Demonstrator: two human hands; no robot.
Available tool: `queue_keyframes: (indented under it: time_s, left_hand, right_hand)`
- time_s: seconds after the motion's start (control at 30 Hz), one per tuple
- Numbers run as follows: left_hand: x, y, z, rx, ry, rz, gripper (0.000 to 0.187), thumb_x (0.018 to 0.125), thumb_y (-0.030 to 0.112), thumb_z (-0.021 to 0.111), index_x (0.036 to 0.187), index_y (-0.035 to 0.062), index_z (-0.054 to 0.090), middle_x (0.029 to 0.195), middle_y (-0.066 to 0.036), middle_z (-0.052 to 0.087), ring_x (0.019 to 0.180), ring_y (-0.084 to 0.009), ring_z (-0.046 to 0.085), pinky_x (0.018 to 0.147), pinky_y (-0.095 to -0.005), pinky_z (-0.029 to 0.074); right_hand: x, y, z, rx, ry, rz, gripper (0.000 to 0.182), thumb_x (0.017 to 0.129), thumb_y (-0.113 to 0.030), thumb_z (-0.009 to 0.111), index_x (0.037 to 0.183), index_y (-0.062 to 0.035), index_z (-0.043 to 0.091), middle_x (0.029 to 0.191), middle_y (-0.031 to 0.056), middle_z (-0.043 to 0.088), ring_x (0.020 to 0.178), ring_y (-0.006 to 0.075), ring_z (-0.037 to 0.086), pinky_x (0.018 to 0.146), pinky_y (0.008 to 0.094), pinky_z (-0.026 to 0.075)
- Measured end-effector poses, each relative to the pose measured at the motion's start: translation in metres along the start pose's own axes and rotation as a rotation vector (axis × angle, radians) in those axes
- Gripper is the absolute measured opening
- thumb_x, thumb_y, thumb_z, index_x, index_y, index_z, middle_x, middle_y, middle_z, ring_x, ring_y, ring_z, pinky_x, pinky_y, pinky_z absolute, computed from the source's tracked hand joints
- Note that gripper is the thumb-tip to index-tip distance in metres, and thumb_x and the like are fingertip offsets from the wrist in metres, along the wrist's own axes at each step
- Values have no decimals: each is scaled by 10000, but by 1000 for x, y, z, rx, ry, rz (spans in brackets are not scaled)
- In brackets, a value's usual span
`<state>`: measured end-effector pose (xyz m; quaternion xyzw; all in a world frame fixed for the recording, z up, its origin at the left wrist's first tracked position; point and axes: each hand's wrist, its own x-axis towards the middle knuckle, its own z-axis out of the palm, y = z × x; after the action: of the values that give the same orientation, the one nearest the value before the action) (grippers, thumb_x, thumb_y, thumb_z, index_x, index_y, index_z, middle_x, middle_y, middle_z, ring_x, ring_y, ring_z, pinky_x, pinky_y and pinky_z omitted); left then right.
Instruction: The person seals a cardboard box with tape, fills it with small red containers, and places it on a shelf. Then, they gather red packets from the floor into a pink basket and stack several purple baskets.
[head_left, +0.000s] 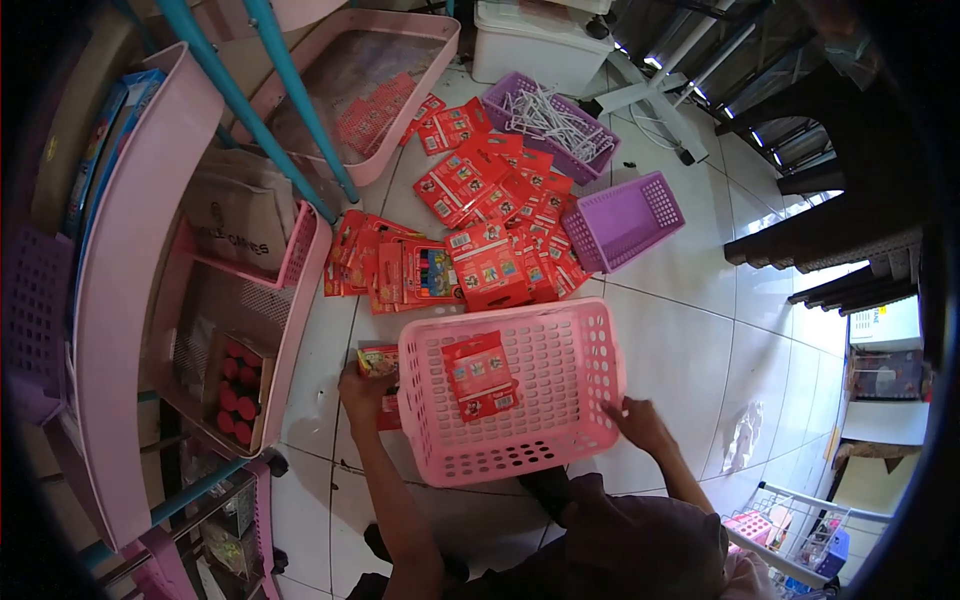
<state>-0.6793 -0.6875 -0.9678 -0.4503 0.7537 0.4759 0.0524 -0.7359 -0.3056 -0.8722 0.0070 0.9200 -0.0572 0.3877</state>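
In front of me a pink perforated plastic basket stands tilted, its open side toward me, with one red cardboard pack lying inside. My right hand grips the basket's right rim. At the basket's left side my left hand has its fingers closed on another red pack, partly hidden by the hand and the basket. Beyond the basket, many similar packs lie in a loose heap on the floor. One pack shows coloured markers through its front.
Two purple baskets stand behind the heap: one has nothing visible inside, the other holds white wire hooks. On the left is a pink shelf rack with teal poles. Dark stacked chairs stand at right, above white floor tiles.
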Motion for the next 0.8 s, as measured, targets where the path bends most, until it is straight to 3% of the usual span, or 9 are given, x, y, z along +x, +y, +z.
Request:
queue_keyframes:
  time_s: [0.07,0.13,0.23,0.33,0.47,0.57,0.63,0.7,0.8]
  left_hand:
    - [-1,-11,-7,-133,2,142,436,531,173,761,840,-28,529,744,-140,604,660,-237,585,607,-308,450]
    - [-3,0,-18,-201,76,329,339,616,155,708,847,-22,534,723,-130,615,631,-207,590,578,-292,447]
    - [-40,50,-69,-254,154,324,253,664,33,660,876,-21,533,731,-100,609,663,-117,572,580,-260,449]
    - [-77,98,-93,-468,86,442,285,656,2,660,907,-29,530,774,-113,607,667,-115,572,595,-240,453]
    - [-69,113,-50,-254,-529,484,290,672,58,669,917,-20,534,798,-84,586,728,-119,564,672,-253,465]
    - [-50,101,3,-234,-521,621,350,681,115,678,967,-1,514,819,-70,572,743,-119,554,672,-258,461]
    - [-30,95,9,-639,-138,438,374,673,126,680,982,12,502,933,-27,523,891,-119,487,800,-268,396]
    - [23,76,15,-466,226,178,622,621,223,737,1085,-24,405,1099,-127,404,1027,-206,401,868,-305,351]
    - [82,56,27,-170,309,121,937,487,325,806,1156,-53,270,1161,-223,301,1101,-273,314,905,-347,327]
  right_hand:
    - [-3,-19,-29,-79,487,-128,384,776,-359,536,935,-9,526,829,209,571,755,338,570,636,414,452]
    - [5,-56,-76,100,716,-353,367,750,-303,580,924,16,529,861,172,575,768,304,574,599,380,465]
    - [61,-107,-100,478,466,-558,578,711,-393,611,1066,40,468,975,228,528,886,332,538,746,393,451]
    - [151,-137,-69,164,414,-357,1025,572,-619,603,1267,0,173,1216,309,257,1106,424,332,885,446,346]
    - [203,-168,-43,-105,303,-97,1304,412,-712,626,1312,-75,-69,1315,293,-87,1176,530,74,905,548,274]
    - [172,-180,-50,154,469,-91,1303,369,-590,732,1311,-79,-10,1283,308,4,1135,556,114,866,566,303]
    - [176,-174,-42,224,545,-102,1289,366,-522,775,1307,-68,20,1264,313,60,1127,544,152,857,551,321]
    - [184,-166,-34,549,721,-344,1253,354,-380,826,1287,-40,63,1220,298,133,1093,483,266,837,496,366]
    - [184,-164,-39,548,644,-258,1216,338,-328,840,1268,-9,124,1192,290,206,1063,427,344,825,431,395]
